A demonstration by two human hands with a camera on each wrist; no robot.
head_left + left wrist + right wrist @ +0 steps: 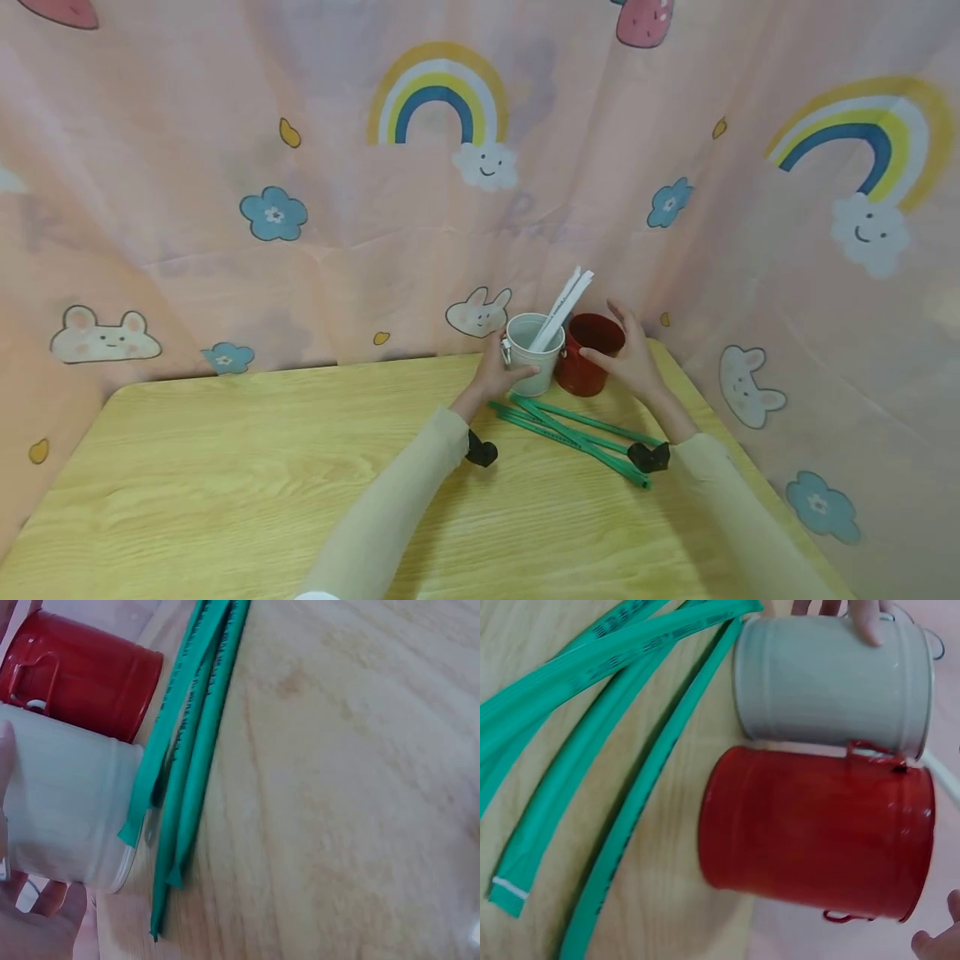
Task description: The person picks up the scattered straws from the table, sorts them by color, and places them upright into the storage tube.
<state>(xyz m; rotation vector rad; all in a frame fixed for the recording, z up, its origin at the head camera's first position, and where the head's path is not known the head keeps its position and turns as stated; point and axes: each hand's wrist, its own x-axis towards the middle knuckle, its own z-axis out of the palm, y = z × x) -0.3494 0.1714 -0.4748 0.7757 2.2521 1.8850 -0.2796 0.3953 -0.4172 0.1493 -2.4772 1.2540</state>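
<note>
A white bucket (531, 375) holding white paper-wrapped sticks (561, 310) stands at the table's back right, beside a red bucket (582, 375). My left hand (495, 371) curls round the white bucket's left side, thumb across its front; in the left wrist view its fingers (45, 922) lie along the white bucket (67, 799). My right hand (633, 358) is spread at the red bucket's right side; in the right wrist view its fingertips (934, 941) are apart from the red bucket (817, 829). Several green wrapped sticks (577, 437) lie in front of the buckets.
The wooden table (225, 467) reaches a patterned pink curtain (337, 275) at the back and right. Its right edge runs close beside the red bucket and my right forearm. Dark straps with wrist devices (648, 457) sit at both wrists, near the green sticks.
</note>
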